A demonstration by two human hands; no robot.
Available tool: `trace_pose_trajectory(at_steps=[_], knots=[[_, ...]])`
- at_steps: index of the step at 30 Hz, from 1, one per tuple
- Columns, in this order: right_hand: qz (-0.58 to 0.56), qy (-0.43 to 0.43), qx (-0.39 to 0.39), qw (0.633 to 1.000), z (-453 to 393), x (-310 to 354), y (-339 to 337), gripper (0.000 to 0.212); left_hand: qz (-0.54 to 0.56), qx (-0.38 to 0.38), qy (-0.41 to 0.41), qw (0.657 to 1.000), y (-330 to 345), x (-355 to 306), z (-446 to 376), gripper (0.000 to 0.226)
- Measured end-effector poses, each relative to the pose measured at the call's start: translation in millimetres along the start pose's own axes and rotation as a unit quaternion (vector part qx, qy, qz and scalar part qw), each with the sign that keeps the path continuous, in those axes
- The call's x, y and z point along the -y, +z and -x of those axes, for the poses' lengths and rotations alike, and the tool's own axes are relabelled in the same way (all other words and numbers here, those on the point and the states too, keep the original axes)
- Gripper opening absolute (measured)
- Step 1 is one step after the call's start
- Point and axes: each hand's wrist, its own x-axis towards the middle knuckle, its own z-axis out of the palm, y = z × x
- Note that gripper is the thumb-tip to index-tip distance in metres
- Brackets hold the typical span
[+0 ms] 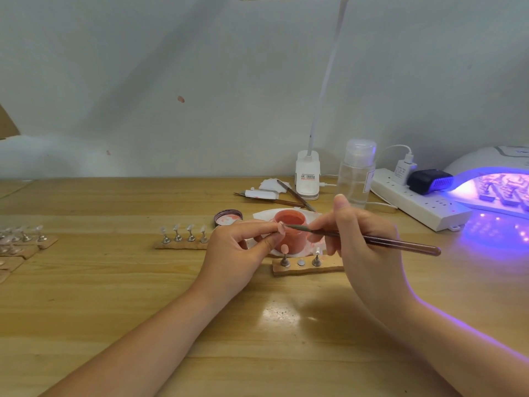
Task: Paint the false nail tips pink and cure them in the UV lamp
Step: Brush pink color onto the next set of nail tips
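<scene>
My left hand (243,247) pinches a small nail tip stand, its pink nail tip (281,227) raised in front of the open pink gel jar (289,232). My right hand (360,236) grips a thin brush (372,239), whose tip touches that nail tip. Below the jar lies a wooden strip (307,266) with one painted pink tip (284,249), a bare magnet and one clear tip. A second strip (183,244) to the left carries several clear tips. The UV lamp (498,190) glows purple at the right, with strips of tips inside.
The jar lid (228,218) lies left of the jar. Behind are tweezers and wipes (272,193), a desk lamp base (307,179), a clear pump bottle (356,176) and a white power strip (420,204). More strips of tips (20,242) sit at the far left.
</scene>
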Motion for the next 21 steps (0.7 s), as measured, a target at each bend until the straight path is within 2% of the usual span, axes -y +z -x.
trace_pose_trajectory(at_steps=[4, 7, 12, 16, 21], knots=[[-0.014, 0.025, -0.009, 1.0, 1.9, -0.2, -6.0, 0.049, 0.0, -0.006, 0.004, 1.0, -0.7, 2.3, -0.5, 0.017], [0.007, -0.005, -0.014, 1.0, 0.9, -0.7, -5.7, 0.044, 0.012, -0.016, 0.0, 1.0, 0.2, 0.3, -0.2, 0.01], [0.054, -0.035, 0.002, 0.998, 1.0, -2.6, -1.7, 0.036, -0.008, -0.026, -0.005, 1.0, -0.1, 0.2, -0.6, 0.015], [0.069, -0.048, 0.014, 0.996, 3.8, -2.8, -1.3, 0.042, -0.008, -0.01, -0.001, 1.0, -0.3, -0.9, 0.8, 0.021], [0.026, -0.042, 0.041, 0.998, 9.1, -1.2, -0.5, 0.042, -0.021, -0.025, -0.024, 0.999, -0.3, 0.3, 0.2, 0.015]])
